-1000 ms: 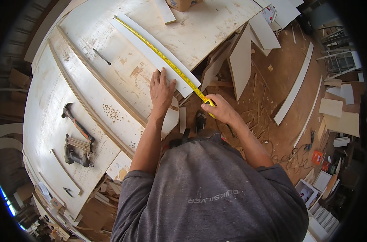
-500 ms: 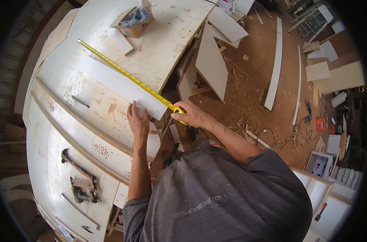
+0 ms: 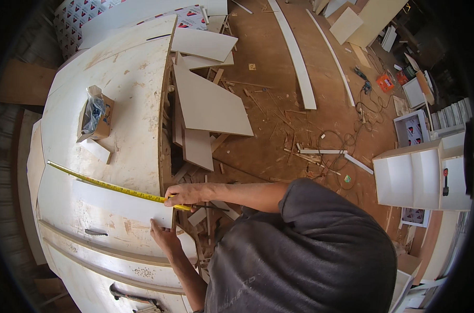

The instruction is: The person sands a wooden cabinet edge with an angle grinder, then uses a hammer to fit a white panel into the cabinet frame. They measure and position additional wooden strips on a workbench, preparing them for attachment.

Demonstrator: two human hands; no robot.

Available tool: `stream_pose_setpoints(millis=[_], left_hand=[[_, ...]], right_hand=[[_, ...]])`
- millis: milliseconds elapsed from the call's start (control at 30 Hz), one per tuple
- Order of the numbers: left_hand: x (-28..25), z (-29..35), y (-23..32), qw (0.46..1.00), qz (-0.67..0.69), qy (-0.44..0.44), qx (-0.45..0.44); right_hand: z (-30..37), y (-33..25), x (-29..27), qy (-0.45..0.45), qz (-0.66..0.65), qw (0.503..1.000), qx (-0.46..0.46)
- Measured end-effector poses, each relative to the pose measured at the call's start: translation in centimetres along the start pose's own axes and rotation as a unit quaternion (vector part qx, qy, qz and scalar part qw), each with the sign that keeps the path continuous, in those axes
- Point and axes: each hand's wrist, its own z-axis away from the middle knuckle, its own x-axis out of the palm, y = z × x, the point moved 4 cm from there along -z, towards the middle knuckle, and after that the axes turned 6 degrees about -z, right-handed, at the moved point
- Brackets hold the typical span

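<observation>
My right hand (image 3: 184,194) is closed round the yellow case of a tape measure (image 3: 112,186). Its blade runs out to the left along the long edge of a narrow white board (image 3: 114,205) lying on the workbench. At the near right end of that board, my left hand (image 3: 165,238) grips the edge with its thumb on top; some of its fingers are partly hidden. A small white offcut (image 3: 97,151) and a cardboard box (image 3: 105,119) with a plastic bag in it stand beyond the blade.
The workbench (image 3: 135,78) ends at a long edge beside my right hand. White panels (image 3: 213,104) lean there above a floor littered with wood scraps. A hammer (image 3: 132,296) lies at the lower left. Cables (image 3: 359,117) and a white cabinet (image 3: 409,177) are at the right.
The view has turned to the right. My left hand has gone from fingers spread on the board to gripping its end. My right hand still holds the tape measure, its blade extended.
</observation>
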Motion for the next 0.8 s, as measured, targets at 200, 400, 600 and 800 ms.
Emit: stream_pose_setpoints(millis=[200, 400, 600, 800], left_hand=[[-4.6, 0.3, 3.9, 0.994, 0.003, 0.052, 0.094], [-13.3, 6.5, 4.3, 0.977, 0.031, 0.127, 0.169], [-29.1, 18.0, 4.8, 0.942, 0.065, 0.248, 0.218], [-45.1, 26.2, -1.8, 0.869, 0.043, 0.441, 0.220]], right_hand=[[-1.5, -0.8, 6.5, -0.050, -0.069, 0.996, -0.010], [0.1, -2.8, 13.1, -0.066, -0.085, 0.993, -0.046], [-1.7, 0.0, 24.6, -0.167, 0.060, 0.984, 0.008], [-3.6, 6.0, 38.2, -0.263, 0.138, 0.946, 0.126]])
